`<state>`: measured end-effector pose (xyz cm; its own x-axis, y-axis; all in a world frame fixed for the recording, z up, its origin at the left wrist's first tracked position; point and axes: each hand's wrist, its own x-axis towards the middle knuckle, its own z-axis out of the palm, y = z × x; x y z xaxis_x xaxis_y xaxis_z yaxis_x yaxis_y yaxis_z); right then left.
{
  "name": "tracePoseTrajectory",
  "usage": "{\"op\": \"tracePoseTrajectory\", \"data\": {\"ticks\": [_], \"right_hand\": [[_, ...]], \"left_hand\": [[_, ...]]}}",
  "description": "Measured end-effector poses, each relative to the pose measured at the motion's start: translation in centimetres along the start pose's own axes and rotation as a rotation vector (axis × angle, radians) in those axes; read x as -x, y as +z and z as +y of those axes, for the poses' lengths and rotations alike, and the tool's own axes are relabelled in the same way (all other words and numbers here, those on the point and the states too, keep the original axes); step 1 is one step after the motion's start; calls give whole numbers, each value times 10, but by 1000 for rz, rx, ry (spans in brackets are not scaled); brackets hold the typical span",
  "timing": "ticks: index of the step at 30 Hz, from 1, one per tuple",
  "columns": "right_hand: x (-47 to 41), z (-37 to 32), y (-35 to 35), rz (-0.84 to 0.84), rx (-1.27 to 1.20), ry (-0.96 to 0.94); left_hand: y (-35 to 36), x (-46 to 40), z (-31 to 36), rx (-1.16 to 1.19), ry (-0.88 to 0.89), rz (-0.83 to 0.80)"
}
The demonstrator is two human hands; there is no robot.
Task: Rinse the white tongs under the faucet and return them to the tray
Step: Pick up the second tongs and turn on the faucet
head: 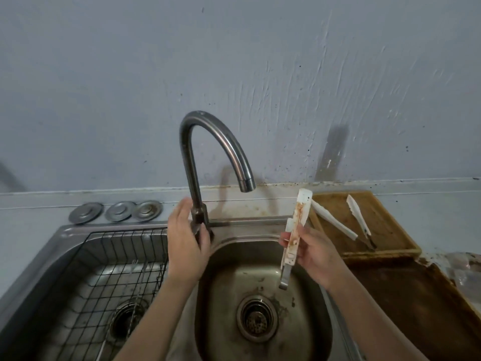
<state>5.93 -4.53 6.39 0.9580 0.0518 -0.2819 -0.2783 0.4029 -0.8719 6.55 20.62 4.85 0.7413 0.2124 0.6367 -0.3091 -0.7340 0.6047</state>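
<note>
With no water visible at the spout, left hand [186, 239] curled around the base of the curved brushed-steel faucet [200, 162], fingers wrapped where the lever appears to sit, probably to start the flow. Right hand [313, 252] closed around the stained white plastic tongs [294, 230], thumb and fingers pinching the middle, upper end pointing up, metal end hanging down. Held over the right stainless-steel sink basin [307, 332], just right of and below the spout, likely so the stream and drips land in the bowl. Rust-coloured smears facing the camera, not yet rinsed by the look of it.

Counted: two more white utensils [334, 221] lying in the shallow brown wooden tray [398, 230] on the right counter, well apart from the held one. Two basins, the left holding one black wire rack [125, 256]. Three round metal drain covers [117, 211] lined up behind the sink.
</note>
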Motion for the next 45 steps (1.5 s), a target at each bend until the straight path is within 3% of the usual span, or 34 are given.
{"op": "tracePoseTrajectory", "data": {"ticks": [2, 10, 25, 45], "right_hand": [[-8, 5, 10, -2, -74, 63], [-22, 12, 30, -58, -73, 110], [-34, 23, 31, -20, -91, 161], [-32, 22, 32, 8, -116, 153]], "left_hand": [[-4, -6, -11, -28, -97, 29], [8, -17, -41, 16, -436, -183], [21, -5, -49, 126, -464, -33], [22, 1, -51, 136, -489, 17]]}}
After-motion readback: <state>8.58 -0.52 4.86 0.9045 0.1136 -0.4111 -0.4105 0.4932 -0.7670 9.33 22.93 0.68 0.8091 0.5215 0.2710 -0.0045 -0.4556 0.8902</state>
